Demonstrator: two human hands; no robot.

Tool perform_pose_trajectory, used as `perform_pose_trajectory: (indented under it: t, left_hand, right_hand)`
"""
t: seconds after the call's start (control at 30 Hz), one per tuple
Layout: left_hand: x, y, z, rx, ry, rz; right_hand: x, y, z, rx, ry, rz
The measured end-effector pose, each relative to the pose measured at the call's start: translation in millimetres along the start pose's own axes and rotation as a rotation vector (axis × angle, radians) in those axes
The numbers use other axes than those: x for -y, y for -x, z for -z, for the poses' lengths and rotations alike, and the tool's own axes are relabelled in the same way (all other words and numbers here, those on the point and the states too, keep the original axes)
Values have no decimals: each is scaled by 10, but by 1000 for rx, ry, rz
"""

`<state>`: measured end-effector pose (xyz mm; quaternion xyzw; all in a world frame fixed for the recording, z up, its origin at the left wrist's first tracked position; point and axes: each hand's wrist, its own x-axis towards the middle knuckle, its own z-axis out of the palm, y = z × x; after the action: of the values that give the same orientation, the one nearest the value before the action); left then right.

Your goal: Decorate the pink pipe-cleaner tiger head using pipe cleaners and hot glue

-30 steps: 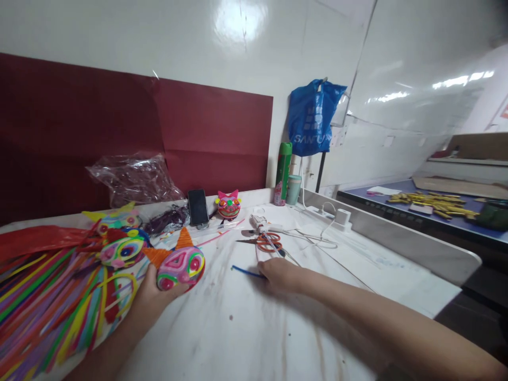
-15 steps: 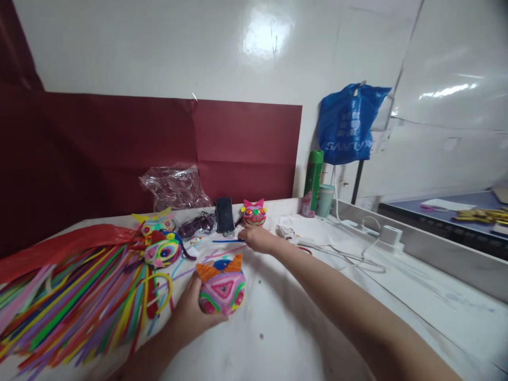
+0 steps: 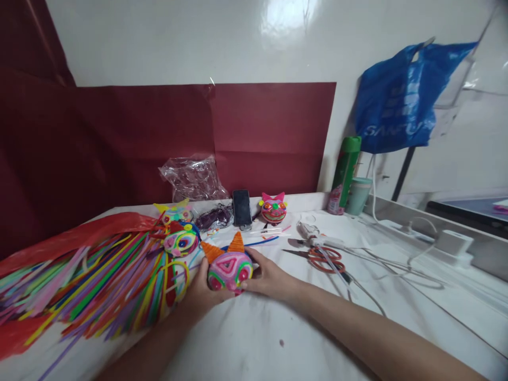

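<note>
A round animal-head craft [image 3: 229, 267], pink and purple with orange ears, is held low over the table between my two hands. My left hand [image 3: 206, 286] is wrapped round its left side. Against its right side, my right hand [image 3: 268, 275] presses with thumb in front and fingers behind. Just behind the head and the right hand runs a blue fuzzy stem [image 3: 268, 241]; whether the fingers grip it is hidden. Two similar heads, one multicoloured [image 3: 181, 242] and one with yellow ears [image 3: 177, 212], sit to the left. A pink-eared head [image 3: 273, 208] stands at the back.
Many coloured fuzzy stems [image 3: 103, 280] spread across the left side by a red plastic bag [image 3: 99, 227]. Orange-handled scissors [image 3: 325, 259], a glue gun [image 3: 309, 233] and cables lie right. A phone [image 3: 242, 207], green spray can [image 3: 344, 177] and cup [image 3: 359, 196] stand behind.
My right hand has come back from near the pink-eared head and now touches the orange-eared head too. The view has turned, and the scissors have come into sight.
</note>
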<state>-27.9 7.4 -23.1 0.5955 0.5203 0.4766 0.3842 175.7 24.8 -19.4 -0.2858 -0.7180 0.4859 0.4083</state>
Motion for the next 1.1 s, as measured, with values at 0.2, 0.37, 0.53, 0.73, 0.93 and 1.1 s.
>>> perform_pose_trajectory:
  t: [0.2,0.37,0.53,0.73,0.93,1.1]
  left_hand:
    - [-105,46,-78,110,189,-49]
    - [-35,38,-56,133,190,-97]
    - [54,-11,-28,147,239,-180]
    - [124,-46,21,150,209,-168]
    - [49,10,-18,129,52,-126]
    - [-14,34,-67,-35,-99,-42]
  right_hand:
    - [-77,70,-42,-84,-86,20]
    - [-84,95,-27,-29,-162,51]
    - [-158,83,-17,-4,-180,73]
    - [-185,86,-23,-78,-69,61]
    - [-132,105,-37,-111,13,63]
    - [-138,83,-35,-116,29,49]
